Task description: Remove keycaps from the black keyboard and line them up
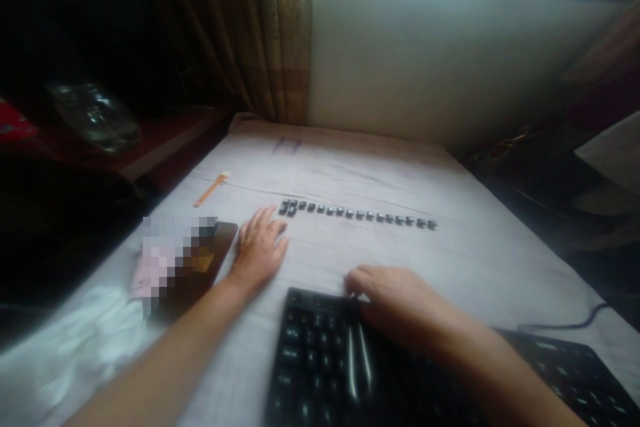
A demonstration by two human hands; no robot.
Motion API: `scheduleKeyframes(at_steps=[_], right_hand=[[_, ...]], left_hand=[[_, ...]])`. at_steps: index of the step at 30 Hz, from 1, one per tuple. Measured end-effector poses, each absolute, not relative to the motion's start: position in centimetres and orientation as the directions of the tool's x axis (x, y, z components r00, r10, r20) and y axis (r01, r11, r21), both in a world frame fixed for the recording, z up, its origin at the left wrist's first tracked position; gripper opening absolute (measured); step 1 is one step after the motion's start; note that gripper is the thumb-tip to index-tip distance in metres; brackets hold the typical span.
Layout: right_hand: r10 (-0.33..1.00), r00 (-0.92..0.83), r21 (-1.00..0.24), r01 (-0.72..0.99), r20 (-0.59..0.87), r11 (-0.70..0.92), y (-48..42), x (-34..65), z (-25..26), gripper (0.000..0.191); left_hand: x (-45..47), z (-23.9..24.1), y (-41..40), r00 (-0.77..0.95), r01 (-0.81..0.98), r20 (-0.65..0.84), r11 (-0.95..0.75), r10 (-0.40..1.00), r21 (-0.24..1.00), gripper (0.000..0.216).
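Observation:
My left hand (260, 247) lies flat on the pale cloth (350, 167), fingers stretched out and together, just left of a row of several loose black keycaps (357, 213). It holds nothing. My right hand (387, 293) rests on the top edge of a black keyboard (315, 360), fingers curled down over the upper key rows. Whatever is under those fingertips is hidden. The keyboard shows a gap of bare slots below that hand.
A dark phone (213, 253) lies left of my left hand beside a pink cloth. A small orange tool (211, 189) lies farther back on the left. A cable (565, 325) runs off the right. A curtain (260, 27) and a wall stand behind.

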State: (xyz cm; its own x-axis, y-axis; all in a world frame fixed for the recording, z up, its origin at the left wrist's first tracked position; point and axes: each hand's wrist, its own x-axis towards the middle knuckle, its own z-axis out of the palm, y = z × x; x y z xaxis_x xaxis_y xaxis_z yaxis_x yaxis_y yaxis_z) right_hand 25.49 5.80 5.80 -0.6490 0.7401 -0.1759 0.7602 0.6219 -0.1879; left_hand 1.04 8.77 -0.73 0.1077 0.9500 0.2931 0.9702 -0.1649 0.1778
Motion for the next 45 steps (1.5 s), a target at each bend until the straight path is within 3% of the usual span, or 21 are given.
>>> scheduleKeyframes(at_steps=[6,11,16,22,26,31,37,45], right_hand=[[0.755,-0.656,-0.185,0.744,-0.015,0.642,5.9,26.2,5.2,0.015],[0.775,-0.607,-0.364,0.691,0.177,0.624,5.9,26.8,5.9,0.006],[0.81,-0.485,-0.476,0.655,0.331,0.587,6.0,26.8,8.1,0.023],[0.828,-0.405,-0.57,0.6,0.388,0.561,6.3,25.8,10.1,0.023],[0.877,-0.329,-0.719,0.505,0.35,0.477,5.8,25.0,10.0,0.023],[0.943,-0.29,-0.915,0.313,0.162,0.253,5.0,24.4,7.6,0.02],[0.936,-0.352,-0.927,0.35,0.005,0.136,4.5,24.2,5.3,0.021],[0.938,-0.335,-0.979,0.201,-0.09,-0.023,4.9,24.0,4.2,0.017]], left_hand=[[1.0,-0.8,8.6,0.148,0.96,0.342,-0.218,0.928,0.176,0.024],[0.9,-0.8,8.4,0.22,0.931,0.429,-0.32,0.876,0.174,0.024],[0.9,-0.8,8.3,0.27,0.911,0.444,-0.376,0.854,0.169,0.025],[1.0,-0.9,8.4,0.265,0.914,0.436,-0.368,0.86,0.17,0.025],[1.0,-1.0,8.4,0.265,0.913,0.431,-0.368,0.863,0.175,0.026],[0.9,-1.1,8.4,0.28,0.905,0.428,-0.385,0.86,0.181,0.027],[0.9,-1.2,8.5,0.291,0.9,0.403,-0.391,0.868,0.192,0.027],[1.1,-0.8,8.4,0.29,0.875,0.447,-0.423,0.846,0.235,0.024]])
